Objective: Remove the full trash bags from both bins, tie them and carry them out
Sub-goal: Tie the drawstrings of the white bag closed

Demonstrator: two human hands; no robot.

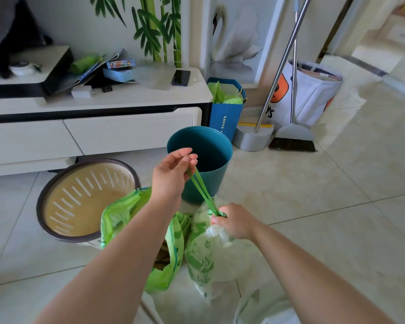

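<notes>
Head cam, only view I have.

Left hand is raised, fingertips pinching the green drawstring, which is pulled taut. The string runs down and right into the right hand, which is clenched around the gathered neck of the white trash bag with green print. That bag sits on the tiled floor directly under the right hand, mouth bunched tight.

The second one, a bright green trash bag, lies under the left forearm, just left of the white bag and touching it. Its mouth gapes and I see brownish waste inside.

Teal bin stands upright just beyond the left hand, its bare inner wall showing. Beige slotted bin with dark rim sits left of the left forearm, against the green bag.

Behind both bins is a white TV cabinet with a phone on top. Beyond and right of the hands: blue paper bag with green plastic in it, dustpan, broom, white tote.
</notes>
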